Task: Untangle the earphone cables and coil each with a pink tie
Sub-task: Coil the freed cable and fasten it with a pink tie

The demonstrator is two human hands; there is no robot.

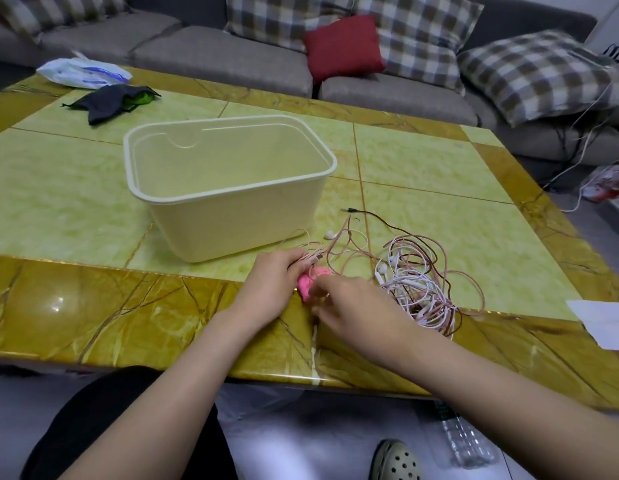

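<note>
Yellow-green marble tabletop spreads out before me, with a grey sofa behind it and a cream bin standing near the middle. By my reckoning the job is only beginning: no finished, tied coil shows anywhere, and nothing shows inside the bin. Most of the earphone cables lie in one tangled heap just right of my hands, white and pinkish strands looped through one another, with a dark lead and its jack trailing toward the bin. My left hand lies knuckles-up on the table, its fingers curled round a gathered cable whose loose loops fan out beyond the fingertips. Against it sits the pink tie, and my right hand reaches in from the right, fingertips pinching that tie, though blur hides the exact grip. The first bundle appears half-bound; the heap remains to be sorted.
</note>
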